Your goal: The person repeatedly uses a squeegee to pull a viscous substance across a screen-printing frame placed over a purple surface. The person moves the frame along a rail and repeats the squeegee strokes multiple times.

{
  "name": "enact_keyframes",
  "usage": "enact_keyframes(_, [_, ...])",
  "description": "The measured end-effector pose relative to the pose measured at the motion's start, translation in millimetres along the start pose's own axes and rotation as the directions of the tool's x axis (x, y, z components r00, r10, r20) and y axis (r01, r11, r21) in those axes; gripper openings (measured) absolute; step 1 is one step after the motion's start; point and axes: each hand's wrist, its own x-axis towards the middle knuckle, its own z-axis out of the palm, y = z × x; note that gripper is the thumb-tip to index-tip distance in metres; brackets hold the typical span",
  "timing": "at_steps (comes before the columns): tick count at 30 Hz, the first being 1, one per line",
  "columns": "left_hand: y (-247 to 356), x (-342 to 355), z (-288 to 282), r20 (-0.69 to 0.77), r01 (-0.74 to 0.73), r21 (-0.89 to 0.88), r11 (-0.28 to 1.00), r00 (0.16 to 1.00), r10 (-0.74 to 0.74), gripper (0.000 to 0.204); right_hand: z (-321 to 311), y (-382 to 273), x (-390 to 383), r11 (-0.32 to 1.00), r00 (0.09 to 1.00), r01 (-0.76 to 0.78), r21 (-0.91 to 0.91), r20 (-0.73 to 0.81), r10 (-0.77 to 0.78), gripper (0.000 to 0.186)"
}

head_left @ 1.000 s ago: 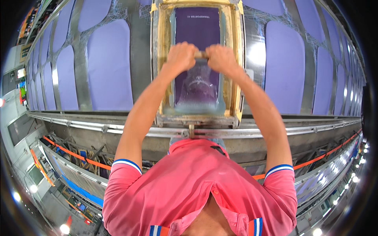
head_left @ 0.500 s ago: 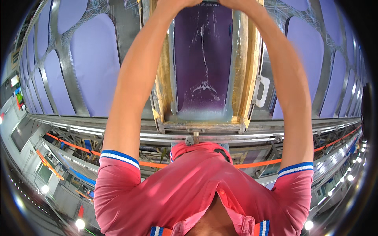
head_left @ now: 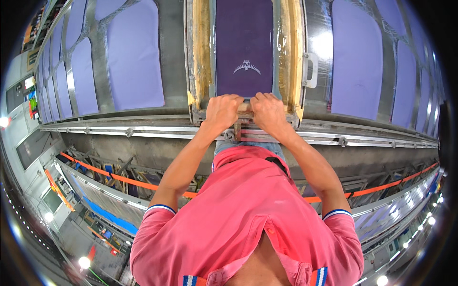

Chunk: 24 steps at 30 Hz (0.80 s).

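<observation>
A printing screen (head_left: 244,38) with a purple mesh lies in front of me in a worn wooden frame (head_left: 296,43). A pale crescent-shaped design shows on the mesh. At the near end of the frame, my left hand (head_left: 223,112) and my right hand (head_left: 268,110) sit side by side, closed on a squeegee (head_left: 244,108). Only a short piece of it shows between my fists; its blade is hidden. A white handle (head_left: 311,70) is fixed to the right side of the frame.
Lilac cut pieces lie in rows on the grey table, one left (head_left: 133,57) and one right (head_left: 357,62) of the frame. A metal rail (head_left: 167,135) runs along the near table edge. Behind me stretches an orange strap (head_left: 126,179) beside racks.
Both hands have come from the far end of the screen to its near end, closer to my body. The pale streak along the mesh is gone, leaving the crescent plain.
</observation>
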Motion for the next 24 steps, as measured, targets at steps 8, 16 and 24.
enact_keyframes(8, [-55.1, 167.3, -59.0, -0.001, -0.021, 0.171, 0.985, 1.000, 0.022, 0.027, -51.9, 85.6, 162.6, 0.987, 0.996, -0.073, -0.142, 0.045, 0.080, 0.017])
enact_keyframes(16, [-108.8, 408.9, -126.1, -0.045, -0.013, 0.302, 0.953, 0.999, 0.028, 0.024, -124.0, 217.6, 372.1, 0.947, 0.995, -0.069, -0.312, 0.053, 0.090, 0.021])
enact_keyframes(24, [-119.7, 384.2, -113.7, -0.133, -0.050, 0.262, 0.964, 0.987, 0.088, 0.018, -111.7, 192.6, 360.7, 0.930, 0.989, -0.137, -0.341, 0.009, 0.149, 0.018])
